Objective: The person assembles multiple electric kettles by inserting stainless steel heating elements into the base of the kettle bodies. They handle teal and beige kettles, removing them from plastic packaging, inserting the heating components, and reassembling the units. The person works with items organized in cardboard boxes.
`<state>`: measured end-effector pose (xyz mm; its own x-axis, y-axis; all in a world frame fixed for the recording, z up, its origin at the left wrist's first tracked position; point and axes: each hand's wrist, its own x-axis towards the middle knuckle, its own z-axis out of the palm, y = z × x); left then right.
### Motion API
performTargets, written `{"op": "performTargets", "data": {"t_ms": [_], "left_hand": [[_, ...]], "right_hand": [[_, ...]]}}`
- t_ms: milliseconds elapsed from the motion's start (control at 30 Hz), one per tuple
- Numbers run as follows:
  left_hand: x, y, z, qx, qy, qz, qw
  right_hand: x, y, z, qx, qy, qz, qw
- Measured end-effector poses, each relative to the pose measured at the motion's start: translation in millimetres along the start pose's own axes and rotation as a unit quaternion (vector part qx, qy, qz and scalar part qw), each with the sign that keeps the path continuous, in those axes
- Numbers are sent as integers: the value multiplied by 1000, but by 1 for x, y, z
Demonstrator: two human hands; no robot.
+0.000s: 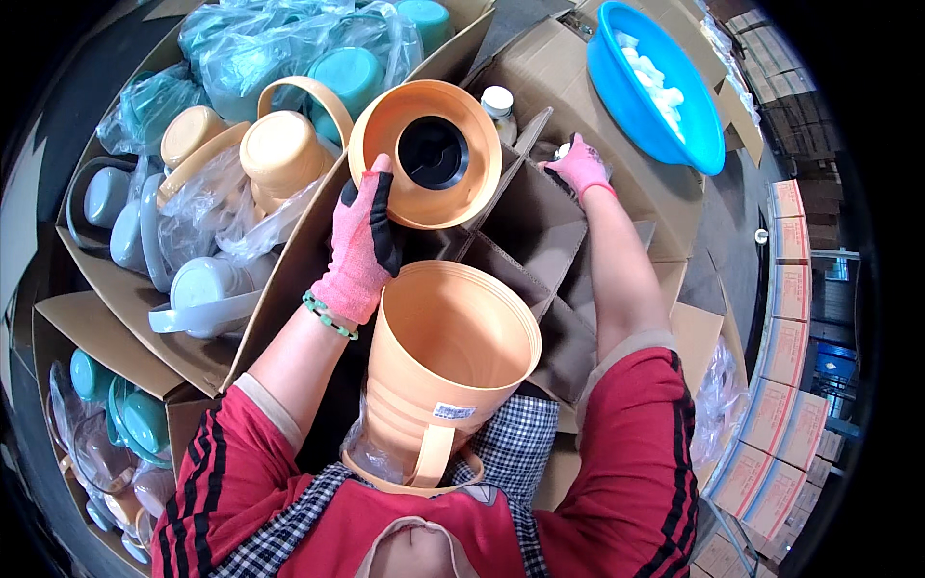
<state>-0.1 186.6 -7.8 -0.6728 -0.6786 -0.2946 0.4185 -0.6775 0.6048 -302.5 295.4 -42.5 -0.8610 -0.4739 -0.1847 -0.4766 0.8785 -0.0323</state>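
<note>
My left hand (360,243), in a pink glove with black fingertips, is closed on the rim of an orange lid (377,123) with a round black centre, its hollow side facing up. Below it, an open orange pitcher (424,385) with a handle and a small label stands tilted against my lap, clear plastic film about its base. My right hand (578,169), also gloved, reaches into a divided cardboard box (525,260). Its fingers are closed around what looks like a small white-capped bottle (562,151), mostly hidden. Another white-capped bottle (497,102) stands in a far compartment.
At the left, a large carton (154,323) holds bagged teal, orange and pale pitchers. A smaller carton (178,424) at the lower left holds more. A blue basin (617,106) with several white pieces rests at the far right. Stacked cartons (776,414) line the right side.
</note>
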Motion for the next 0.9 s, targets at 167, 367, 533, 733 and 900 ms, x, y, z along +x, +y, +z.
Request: {"op": "performTargets", "data": {"t_ms": [167, 367, 533, 733, 900], "left_hand": [[-5, -2, -11, 77, -75, 84, 991], [11, -15, -23, -56, -5, 39, 998], [9, 0, -36, -139, -58, 33, 988], [-10, 2, -6, -205, -384, -52, 899], [-12, -8, 54, -27, -457, 185, 870]], "right_hand": [[-13, 9, -4, 40, 45, 9, 998], [-52, 28, -117, 90, 164, -86, 979], [-156, 72, -212, 253, 215, -65, 941], [-272, 130, -165, 706, 185, -23, 683], [-289, 68, -77, 899, 64, -94, 423]]}}
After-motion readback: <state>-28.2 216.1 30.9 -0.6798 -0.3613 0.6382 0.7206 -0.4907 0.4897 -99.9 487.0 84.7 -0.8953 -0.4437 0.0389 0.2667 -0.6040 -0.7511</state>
